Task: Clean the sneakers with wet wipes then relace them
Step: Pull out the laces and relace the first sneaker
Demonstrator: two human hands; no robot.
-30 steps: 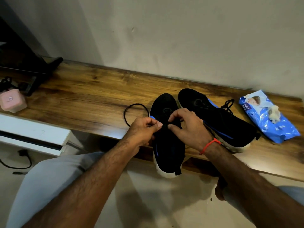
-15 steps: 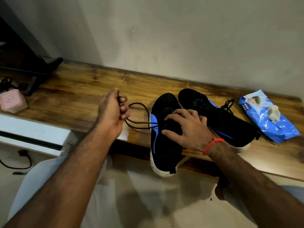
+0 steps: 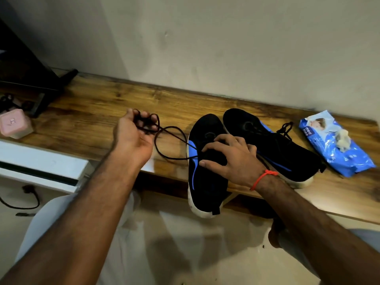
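- Two sneakers sit side by side on the wooden bench (image 3: 92,120); the near sneaker (image 3: 205,182) overhangs the front edge at its heel, and the far sneaker (image 3: 273,149) lies just beyond the right hand.
- Right hand (image 3: 232,159): fingers spread flat, pressing down on the near sneaker's upper at the tongue area. It holds nothing; it braces the shoe.
- Left hand (image 3: 133,134): fingers curled round a bunch of black lace (image 3: 172,138), palm turned up, drawn well away to the left of the braced shoe.
- Lace run: from the left-hand grip it loops across the bench to the near sneaker's eyelet area, under the right fingers.
- Handling, judged: the lace is limp and light; grip it near the tip for threading, not mid-length. The knit upper is soft and yields; brace at the sole or midfoot.
- Wet wipes pack (image 3: 335,145): right of both shoes, apart from either hand, with a crumpled wipe on top.
- Far sneaker appears laced.
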